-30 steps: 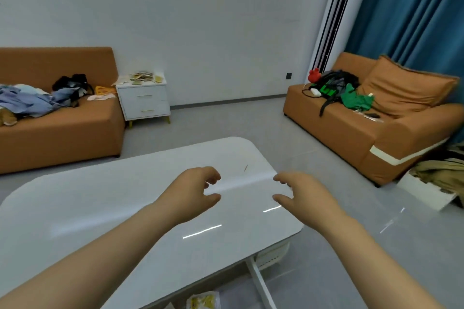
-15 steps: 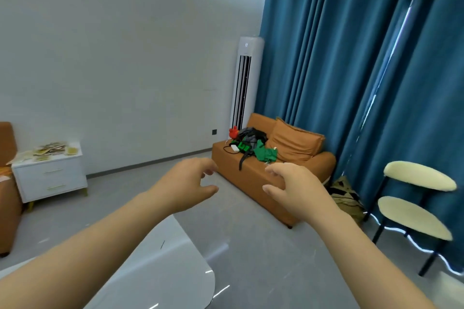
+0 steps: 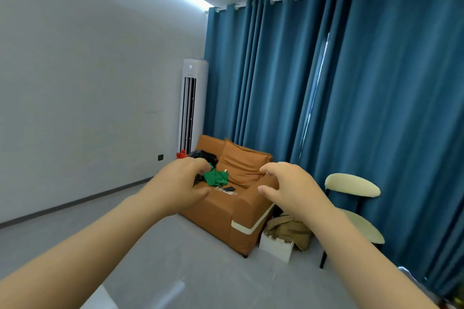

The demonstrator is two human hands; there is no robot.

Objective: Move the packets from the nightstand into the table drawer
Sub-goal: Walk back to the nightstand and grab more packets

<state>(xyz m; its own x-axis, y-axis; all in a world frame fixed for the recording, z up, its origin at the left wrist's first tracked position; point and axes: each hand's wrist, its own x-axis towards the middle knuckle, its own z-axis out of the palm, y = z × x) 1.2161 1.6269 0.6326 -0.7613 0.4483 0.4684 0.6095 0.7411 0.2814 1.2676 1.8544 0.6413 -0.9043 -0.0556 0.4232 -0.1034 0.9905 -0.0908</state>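
My left hand [image 3: 175, 187] and my right hand [image 3: 288, 189] are raised in front of me at chest height, a short gap between them. Both have loosely curled fingers and hold nothing. The nightstand, its packets and the table drawer are out of view. Only a white corner of the table [image 3: 100, 300] shows at the bottom edge, under my left forearm.
An orange sofa [image 3: 226, 213] with a green cloth [image 3: 216, 178] and dark bag stands ahead by the blue curtains [image 3: 351, 108]. A tall white air conditioner [image 3: 192, 105] stands in the corner. A cream chair [image 3: 354, 198] and a box [image 3: 276, 246] sit at right. Grey floor [image 3: 175, 246] lies between.
The view has swung right and upward: the nightstand and most of the table have left the frame. Both hands stay raised and empty in front of me.
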